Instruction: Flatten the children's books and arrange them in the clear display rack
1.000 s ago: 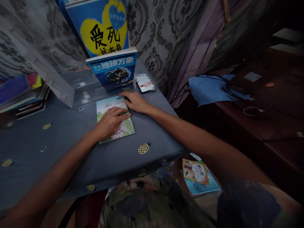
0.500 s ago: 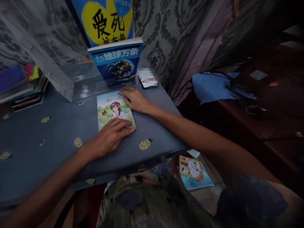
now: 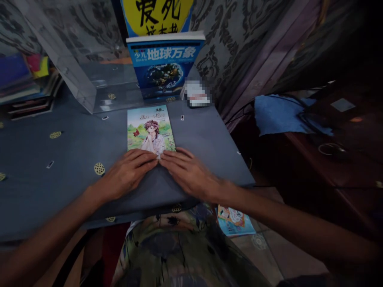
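The illustrated paperback [image 3: 151, 129], its cover showing a dark-haired figure and a red butterfly, lies face up on the worktop [image 3: 74, 163], which is spread with a grey pineapple-print cloth. The left hand [image 3: 127, 171] rests over the paperback's lower left corner and the right hand [image 3: 190, 171] over its lower right corner. Both grips are slack and unclosed, fingers laid out nearly straight and pinching nothing; their fingertips come together above the paperback's near edge, and whether they touch each other I cannot tell.

Just beyond the paperback stands a blue book with a globe on its cover [image 3: 166, 71], and behind that rises a taller blue-and-yellow book [image 3: 163, 18]. Beyond the paperback to the left is a clear plastic stand [image 3: 85, 93]; beyond it to the right lies a phone [image 3: 197, 95], its screen pixelated. Well left of the paperback sits a stack of books and folders [image 3: 24, 87]. Far to its right is a blue cloth [image 3: 278, 115]. Lower down, right of the paperback and nearer the person, lie colourful booklets [image 3: 236, 223].
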Demonstrator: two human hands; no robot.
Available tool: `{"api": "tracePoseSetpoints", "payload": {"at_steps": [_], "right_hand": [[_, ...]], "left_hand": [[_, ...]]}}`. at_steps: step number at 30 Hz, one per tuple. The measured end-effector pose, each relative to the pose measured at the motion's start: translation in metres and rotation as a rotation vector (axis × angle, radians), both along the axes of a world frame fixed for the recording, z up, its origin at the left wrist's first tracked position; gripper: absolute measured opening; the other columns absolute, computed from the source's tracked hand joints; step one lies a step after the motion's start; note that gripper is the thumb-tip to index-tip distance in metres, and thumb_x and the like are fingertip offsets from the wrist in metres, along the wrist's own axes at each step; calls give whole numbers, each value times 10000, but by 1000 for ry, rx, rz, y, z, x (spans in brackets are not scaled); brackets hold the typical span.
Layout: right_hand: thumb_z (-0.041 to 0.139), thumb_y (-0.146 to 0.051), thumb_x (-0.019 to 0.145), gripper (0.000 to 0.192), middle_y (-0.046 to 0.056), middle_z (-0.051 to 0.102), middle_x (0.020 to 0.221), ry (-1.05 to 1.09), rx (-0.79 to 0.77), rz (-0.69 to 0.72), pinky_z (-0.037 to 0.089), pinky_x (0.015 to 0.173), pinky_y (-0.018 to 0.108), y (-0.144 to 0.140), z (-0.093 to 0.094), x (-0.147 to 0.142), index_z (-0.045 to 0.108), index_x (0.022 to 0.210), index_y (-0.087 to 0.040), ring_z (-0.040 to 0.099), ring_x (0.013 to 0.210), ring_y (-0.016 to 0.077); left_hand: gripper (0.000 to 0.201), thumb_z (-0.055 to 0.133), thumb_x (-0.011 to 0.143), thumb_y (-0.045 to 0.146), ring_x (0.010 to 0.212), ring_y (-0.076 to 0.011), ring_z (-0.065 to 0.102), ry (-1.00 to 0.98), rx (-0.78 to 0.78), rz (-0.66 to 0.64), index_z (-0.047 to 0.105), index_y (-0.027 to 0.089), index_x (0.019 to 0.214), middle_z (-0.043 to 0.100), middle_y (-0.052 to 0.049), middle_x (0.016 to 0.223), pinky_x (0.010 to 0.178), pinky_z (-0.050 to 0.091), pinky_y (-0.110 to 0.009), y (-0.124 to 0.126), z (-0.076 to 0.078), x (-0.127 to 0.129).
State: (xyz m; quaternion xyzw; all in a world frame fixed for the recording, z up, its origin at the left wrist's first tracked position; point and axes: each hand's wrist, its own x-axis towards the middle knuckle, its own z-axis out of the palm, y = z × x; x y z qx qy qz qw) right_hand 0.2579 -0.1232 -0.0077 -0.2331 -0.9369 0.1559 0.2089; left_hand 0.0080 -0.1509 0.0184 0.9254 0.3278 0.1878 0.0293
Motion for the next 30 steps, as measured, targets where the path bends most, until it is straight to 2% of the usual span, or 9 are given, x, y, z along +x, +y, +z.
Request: {"api": "tracePoseSetpoints", "payload": {"at_steps": [4, 10, 16, 22, 26, 30], "right_hand": [[439, -95, 964, 499, 185, 556, 1478, -25, 66, 17, 352, 1208, 558, -22, -4, 5, 489, 1461, -106, 441, 1452, 275], [425, -87, 982, 465, 161, 605, 1435, -47, 101, -80, 377, 1201, 552, -22, 2, 22, 519, 1435, -129, 508, 1405, 255], [429, -105, 998, 436, 141, 646, 1389, -8, 81, -95, 410, 1180, 554, -20, 7, 25, 562, 1409, -166, 555, 1363, 247], [457, -108, 989, 426, 133, 659, 1373, 1, 61, -97, 397, 1178, 581, -20, 8, 25, 591, 1386, -186, 572, 1343, 263], [464, -119, 988, 384, 133, 672, 1354, 5, 56, -103, 396, 1172, 597, -20, 7, 24, 625, 1332, -176, 580, 1332, 273], [473, -137, 986, 374, 126, 691, 1324, 60, 21, -98, 456, 1141, 555, -17, 7, 24, 638, 1317, -192, 598, 1310, 266]], "left_hand": [[353, 465, 995, 101, 1161, -238, 630, -26, 52, -5, 605, 167, 1313, 701, -126, 1219, 987, 545, -441, -2, 0, 1], [351, 472, 1001, 109, 1181, -251, 625, 30, 45, 15, 603, 174, 1320, 694, -129, 1249, 976, 550, -445, -6, 2, -2], [358, 483, 998, 113, 1168, -236, 637, 38, 61, 84, 617, 207, 1316, 699, -100, 1245, 979, 556, -419, -18, 2, -27], [368, 493, 994, 123, 1172, -221, 646, 21, 4, 141, 628, 224, 1321, 704, -86, 1249, 984, 562, -387, -28, 4, -49], [400, 474, 993, 115, 1172, -226, 651, 33, 48, 124, 607, 227, 1353, 712, -86, 1237, 987, 563, -395, -27, 4, -44], [403, 462, 996, 115, 1175, -235, 643, 79, 62, 54, 581, 200, 1372, 708, -103, 1235, 981, 561, -420, -19, 8, -27]]}}
